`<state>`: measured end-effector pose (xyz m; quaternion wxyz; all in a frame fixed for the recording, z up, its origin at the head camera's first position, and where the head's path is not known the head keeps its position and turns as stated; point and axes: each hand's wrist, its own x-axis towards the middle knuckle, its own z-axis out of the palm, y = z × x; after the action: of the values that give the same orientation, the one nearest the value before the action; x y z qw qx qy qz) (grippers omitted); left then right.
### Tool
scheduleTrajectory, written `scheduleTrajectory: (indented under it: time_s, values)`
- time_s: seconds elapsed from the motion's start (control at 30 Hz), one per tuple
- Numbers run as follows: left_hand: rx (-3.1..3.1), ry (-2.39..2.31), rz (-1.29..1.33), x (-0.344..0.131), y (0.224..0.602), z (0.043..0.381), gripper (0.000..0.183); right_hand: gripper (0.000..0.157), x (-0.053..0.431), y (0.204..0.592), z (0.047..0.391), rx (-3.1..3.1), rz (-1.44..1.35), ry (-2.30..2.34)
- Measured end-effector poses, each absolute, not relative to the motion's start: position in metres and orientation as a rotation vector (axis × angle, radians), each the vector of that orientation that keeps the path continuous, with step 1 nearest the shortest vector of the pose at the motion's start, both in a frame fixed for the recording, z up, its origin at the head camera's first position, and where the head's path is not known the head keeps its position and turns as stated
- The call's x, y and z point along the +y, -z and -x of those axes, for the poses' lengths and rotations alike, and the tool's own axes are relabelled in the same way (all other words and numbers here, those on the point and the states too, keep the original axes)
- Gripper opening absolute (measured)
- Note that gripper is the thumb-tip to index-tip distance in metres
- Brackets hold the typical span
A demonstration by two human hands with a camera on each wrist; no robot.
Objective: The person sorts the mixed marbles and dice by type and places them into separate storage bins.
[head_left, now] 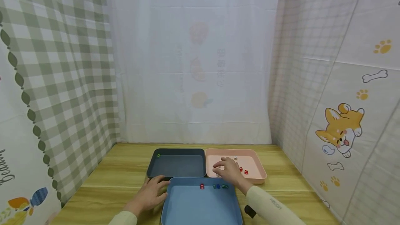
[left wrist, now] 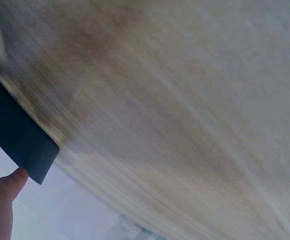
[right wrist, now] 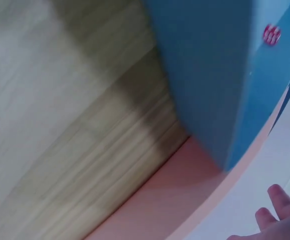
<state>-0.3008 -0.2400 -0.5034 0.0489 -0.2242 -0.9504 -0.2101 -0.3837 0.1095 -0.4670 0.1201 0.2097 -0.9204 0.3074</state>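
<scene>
My left hand (head_left: pixel 148 194) rests with relaxed fingers at the upper left edge of the blue tray (head_left: pixel 200 207). Its thumb and a fingertip show beside the dark tray in the left wrist view. My right hand (head_left: pixel 230 170) hovers over the pink tray (head_left: pixel 260 174), fingers spread and slightly bent, with nothing visible between them. Close to its fingertips lies a small clear or white piece (head_left: pixel 219 167). Red dice (head_left: pixel 246 172) and a white die (head_left: pixel 235 157) lie in the pink tray. Along the blue tray's far side are a red die (head_left: pixel 201 186), green pieces (head_left: pixel 224 186) and a blue piece (head_left: pixel 218 186).
A dark tray (head_left: pixel 184 165) holding a small green piece (head_left: pixel 158 155) stands behind the blue one, side by side with the pink tray. Curtains hang around the wood-patterned table (head_left: pixel 103 186). A black object (head_left: pixel 250 211) shows at the right wrist.
</scene>
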Motion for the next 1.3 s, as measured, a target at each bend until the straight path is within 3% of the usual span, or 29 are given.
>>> scheduleTrajectory:
  time_s: [0.43,0.73,1.0,1.3]
  values:
    - [-2.887,0.632,0.675,-0.24,0.503,0.3,0.042,0.004,0.081,0.471,0.366,-2.846,-0.81,-0.669]
    - [-2.871,0.647,0.681,-0.239,0.502,0.299,0.041,0.014,0.075,0.483,0.364,-2.916,-0.862,-0.344]
    - [-2.834,0.638,0.706,-0.241,0.508,0.302,0.041,0.008,0.073,0.486,0.362,-2.912,-0.928,-0.309]
    - [-2.858,0.656,0.693,-0.239,0.503,0.3,0.041,0.024,0.076,0.486,0.369,-2.894,-1.072,-0.187]
